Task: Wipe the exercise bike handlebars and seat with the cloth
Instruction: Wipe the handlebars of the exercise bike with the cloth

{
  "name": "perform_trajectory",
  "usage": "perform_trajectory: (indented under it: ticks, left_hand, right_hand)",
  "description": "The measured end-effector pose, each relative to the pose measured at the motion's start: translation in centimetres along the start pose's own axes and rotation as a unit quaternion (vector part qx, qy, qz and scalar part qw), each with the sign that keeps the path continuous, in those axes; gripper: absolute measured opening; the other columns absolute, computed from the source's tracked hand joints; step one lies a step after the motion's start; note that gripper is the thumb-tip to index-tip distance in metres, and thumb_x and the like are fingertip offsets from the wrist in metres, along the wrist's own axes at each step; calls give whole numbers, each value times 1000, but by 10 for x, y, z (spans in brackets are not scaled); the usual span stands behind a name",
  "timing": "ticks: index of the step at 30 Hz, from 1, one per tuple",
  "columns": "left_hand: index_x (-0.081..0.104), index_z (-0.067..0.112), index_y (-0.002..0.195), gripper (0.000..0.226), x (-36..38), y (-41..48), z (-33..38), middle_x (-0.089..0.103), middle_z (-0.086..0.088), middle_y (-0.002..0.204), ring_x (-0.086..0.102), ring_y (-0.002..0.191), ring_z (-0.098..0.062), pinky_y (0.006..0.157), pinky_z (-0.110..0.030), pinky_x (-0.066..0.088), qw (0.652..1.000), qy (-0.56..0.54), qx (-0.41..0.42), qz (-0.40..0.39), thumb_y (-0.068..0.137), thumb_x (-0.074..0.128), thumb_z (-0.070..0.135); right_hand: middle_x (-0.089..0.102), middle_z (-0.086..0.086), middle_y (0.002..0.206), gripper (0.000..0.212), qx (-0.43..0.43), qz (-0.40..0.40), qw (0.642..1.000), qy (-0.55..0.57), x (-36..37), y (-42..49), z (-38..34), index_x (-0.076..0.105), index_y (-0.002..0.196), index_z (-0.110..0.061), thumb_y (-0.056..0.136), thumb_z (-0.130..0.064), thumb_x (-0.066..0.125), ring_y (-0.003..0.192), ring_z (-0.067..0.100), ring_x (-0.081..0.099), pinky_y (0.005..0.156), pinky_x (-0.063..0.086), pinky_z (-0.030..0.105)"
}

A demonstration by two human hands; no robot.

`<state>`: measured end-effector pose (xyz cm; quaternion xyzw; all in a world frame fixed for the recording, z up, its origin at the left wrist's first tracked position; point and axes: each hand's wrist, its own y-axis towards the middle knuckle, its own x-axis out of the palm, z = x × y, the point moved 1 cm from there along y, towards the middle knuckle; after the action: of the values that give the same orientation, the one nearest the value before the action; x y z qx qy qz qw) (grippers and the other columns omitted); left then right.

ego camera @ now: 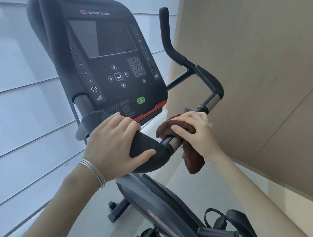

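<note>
The exercise bike's black handlebars curve from the centre out to the right and up to an upright grip. My left hand grips the black padded centre section of the handlebars, thumb underneath. My right hand presses a brown cloth around the metal part of the bar just right of that pad, and a tail of cloth hangs below the bar. The seat is not in view.
The bike's console with a dark screen and keypad stands just above my hands. A beige wall is close on the right, white panelled blinds on the left. The bike frame and pedals lie below.
</note>
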<state>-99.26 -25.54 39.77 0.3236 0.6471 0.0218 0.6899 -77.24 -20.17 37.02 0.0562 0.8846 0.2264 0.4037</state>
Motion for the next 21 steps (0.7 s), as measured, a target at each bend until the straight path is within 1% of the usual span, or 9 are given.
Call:
perform_trajectory:
  ticks: [1, 3, 5, 7, 10, 14, 16, 18, 21]
  left_hand:
    - [63, 17, 90, 61, -1, 1, -4, 66, 3, 89, 60, 88, -23, 103, -37, 39, 1000, 1, 3, -7, 77, 33, 69]
    - [63, 18, 89, 61, -1, 1, -6, 67, 4, 86, 59, 86, -23, 101, -37, 40, 1000, 5, 10, -13, 78, 30, 69]
    - [63, 18, 87, 59, 0, 1, -6, 67, 4, 83, 60, 83, -23, 101, -38, 41, 1000, 2, 11, -5, 77, 33, 67]
    - [63, 18, 84, 54, 0, 1, -7, 67, 4, 81, 61, 81, -23, 102, -38, 40, 1000, -10, 8, 11, 77, 37, 65]
    - [63, 19, 83, 52, 2, 1, -8, 66, 5, 80, 60, 80, -22, 100, -37, 41, 1000, -15, 10, 15, 77, 38, 63]
    - [64, 19, 85, 53, 0, 2, -8, 66, 6, 81, 60, 80, -21, 99, -37, 43, 1000, -9, 18, -3, 78, 35, 63]
    - [64, 19, 86, 54, -1, 3, -9, 67, 6, 81, 61, 79, -22, 98, -38, 44, 999, -6, 32, -11, 79, 34, 63]
    - [64, 19, 86, 54, -1, 4, -9, 67, 6, 81, 61, 79, -21, 99, -38, 43, 999, -2, 44, -13, 78, 33, 64]
    - [64, 20, 85, 55, 2, 5, -11, 66, 6, 80, 60, 79, -22, 103, -40, 39, 998, -6, 58, -9, 78, 32, 64]
  right_hand:
    - [61, -2, 118, 30, 16, 4, 1000, 1, -2, 4, 0, 68, 108, -19, 86, -38, 62, 117, 17, 41, 104, 34, 48]
    - [62, 1, 115, 29, 33, 18, 999, 7, -3, 7, -4, 69, 107, -15, 85, -33, 65, 113, 18, 43, 102, 39, 39]
    - [63, 2, 112, 29, 21, 30, 999, 12, 2, 0, -11, 70, 105, -12, 83, -31, 68, 108, 16, 46, 93, 45, 29]
    - [64, 1, 107, 29, -11, 34, 999, 18, 11, -10, -17, 72, 101, -12, 80, -32, 71, 103, 15, 49, 86, 46, 24]
    - [66, -2, 99, 25, -35, 28, 999, 23, 11, -6, -15, 73, 96, -14, 78, -32, 73, 97, 14, 50, 84, 48, 26]
    - [67, 0, 101, 23, 2, 37, 999, -10, -3, 18, 1, 73, 95, -13, 80, -30, 71, 103, 19, 49, 93, 46, 45]
    - [67, -1, 102, 21, -3, 42, 999, -27, -3, 17, 3, 72, 95, -16, 80, -31, 70, 106, 20, 48, 93, 44, 50]
    - [66, -3, 105, 24, -15, 39, 999, -28, 0, 7, -1, 71, 95, -20, 79, -37, 70, 107, 18, 48, 95, 44, 48]
    - [66, -5, 106, 27, -20, 58, 998, -17, 8, -8, -11, 71, 94, -22, 76, -41, 71, 107, 13, 47, 94, 42, 33]
